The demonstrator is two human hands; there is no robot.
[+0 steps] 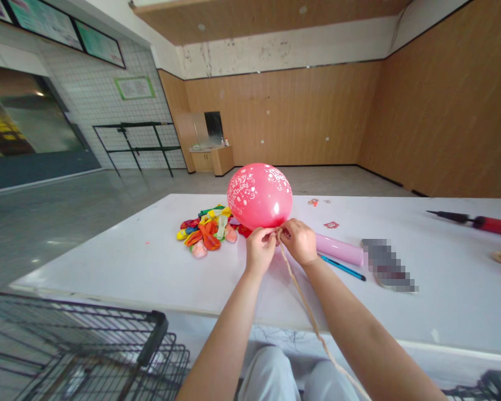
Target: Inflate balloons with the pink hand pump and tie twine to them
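Observation:
An inflated pink balloon [259,195] with white birthday lettering sits just above my two hands over the white table [150,262]. My left hand [259,249] and my right hand [299,240] are both pinched at the balloon's neck, where a tan string [304,303] is held. The string runs from my fingers down between my forearms toward my lap. The knot itself is hidden by my fingers.
A pile of uninflated coloured balloons [206,230] lies left of my hands. A pink roll [339,248], a blue pen [342,268] and a blurred object lie to the right. A red hand pump [480,222] lies far right. A black wire cart [87,351] stands at lower left.

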